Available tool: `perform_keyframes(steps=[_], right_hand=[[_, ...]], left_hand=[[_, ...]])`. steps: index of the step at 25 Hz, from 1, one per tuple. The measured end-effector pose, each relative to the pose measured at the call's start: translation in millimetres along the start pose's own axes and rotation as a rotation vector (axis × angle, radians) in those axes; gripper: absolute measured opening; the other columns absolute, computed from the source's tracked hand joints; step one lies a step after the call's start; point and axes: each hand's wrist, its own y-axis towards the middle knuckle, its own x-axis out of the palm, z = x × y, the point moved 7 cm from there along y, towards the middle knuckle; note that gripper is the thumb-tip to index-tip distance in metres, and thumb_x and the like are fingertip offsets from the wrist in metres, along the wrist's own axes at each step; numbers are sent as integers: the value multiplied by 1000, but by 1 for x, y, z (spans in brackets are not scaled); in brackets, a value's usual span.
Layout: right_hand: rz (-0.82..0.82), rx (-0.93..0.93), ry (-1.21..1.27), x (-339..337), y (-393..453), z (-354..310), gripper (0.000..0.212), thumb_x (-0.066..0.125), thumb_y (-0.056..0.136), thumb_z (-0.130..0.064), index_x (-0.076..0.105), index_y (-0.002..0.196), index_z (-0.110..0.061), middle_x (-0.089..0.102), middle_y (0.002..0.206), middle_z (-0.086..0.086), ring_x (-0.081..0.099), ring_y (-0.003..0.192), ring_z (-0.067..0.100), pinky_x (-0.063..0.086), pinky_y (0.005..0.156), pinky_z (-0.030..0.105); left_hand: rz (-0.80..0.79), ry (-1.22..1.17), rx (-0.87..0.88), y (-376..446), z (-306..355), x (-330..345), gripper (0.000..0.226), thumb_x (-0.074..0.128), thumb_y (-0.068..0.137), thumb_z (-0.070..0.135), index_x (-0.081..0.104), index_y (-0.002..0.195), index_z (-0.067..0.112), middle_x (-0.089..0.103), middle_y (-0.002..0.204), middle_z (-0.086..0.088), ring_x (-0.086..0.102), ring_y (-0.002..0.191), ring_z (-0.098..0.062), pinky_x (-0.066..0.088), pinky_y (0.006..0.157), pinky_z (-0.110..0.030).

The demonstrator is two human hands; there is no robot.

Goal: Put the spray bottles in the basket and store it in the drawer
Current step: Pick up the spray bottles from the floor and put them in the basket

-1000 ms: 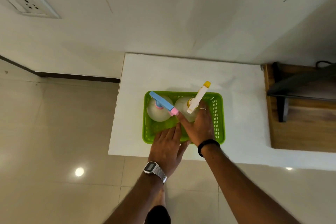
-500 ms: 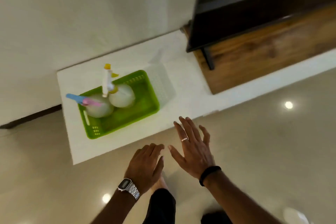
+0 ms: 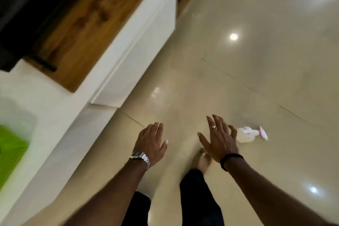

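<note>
A white spray bottle (image 3: 247, 134) with a red-and-white nozzle lies on its side on the glossy floor, just right of my right hand (image 3: 219, 139). That hand is open with fingers spread and holds nothing. My left hand (image 3: 151, 142), with a metal watch on the wrist, hovers over the floor, open and holding nothing. Only a blurred corner of the green basket (image 3: 11, 152) shows at the far left, on the white low cabinet top (image 3: 55, 112). The bottles in the basket are out of view.
A white drawer front (image 3: 139, 46) juts out from the low cabinet. Behind it runs a wooden top (image 3: 82, 20) with a dark screen (image 3: 16, 5) above. My legs and one bare foot (image 3: 201, 159) are below on the tiled floor.
The view has swung right, away from the basket. Both hands have left the cabinet and now hover over the floor. A third spray bottle on the floor has come into view.
</note>
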Motion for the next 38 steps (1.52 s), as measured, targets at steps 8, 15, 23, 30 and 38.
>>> perform_keyframes(steps=[8, 15, 23, 30, 38], right_hand=[[25, 451, 187, 40, -16, 256, 70, 34, 96, -63, 29, 154, -24, 27, 162, 2, 20, 151, 19, 20, 114, 51], [-31, 735, 336, 150, -25, 365, 74, 30, 97, -63, 25, 157, -20, 24, 163, 4, 18, 150, 21, 20, 114, 54], [-122, 871, 594, 287, 62, 360, 67, 19, 103, -51, 18, 159, -12, 25, 163, 9, 19, 151, 26, 20, 117, 55], [77, 994, 1293, 301, 98, 339, 62, 23, 105, -53, 32, 151, -14, 49, 146, 15, 55, 124, 34, 46, 102, 44], [121, 813, 1243, 160, 51, 270, 56, 30, 106, -49, 27, 155, -21, 42, 148, 10, 58, 120, 27, 51, 100, 42]], left_hand=[[-95, 293, 435, 144, 276, 53, 71, 35, 101, 48, 20, 160, 13, 26, 167, -9, 29, 152, -28, 30, 120, -42], [-222, 450, 635, 215, 403, 179, 76, 38, 101, 49, 15, 162, 10, 26, 167, -12, 29, 153, -30, 32, 120, -44], [-347, 494, 597, 297, 407, 318, 69, 24, 106, 46, 5, 164, 15, 11, 173, -14, 15, 159, -33, 23, 126, -48], [-544, -27, 311, 319, 379, 332, 65, 18, 108, 50, 17, 161, 12, 39, 157, -22, 50, 134, -40, 44, 109, -46], [-457, -333, 174, 237, 348, 197, 53, 24, 109, 46, 33, 152, 16, 51, 146, -17, 59, 121, -34, 53, 100, -48]])
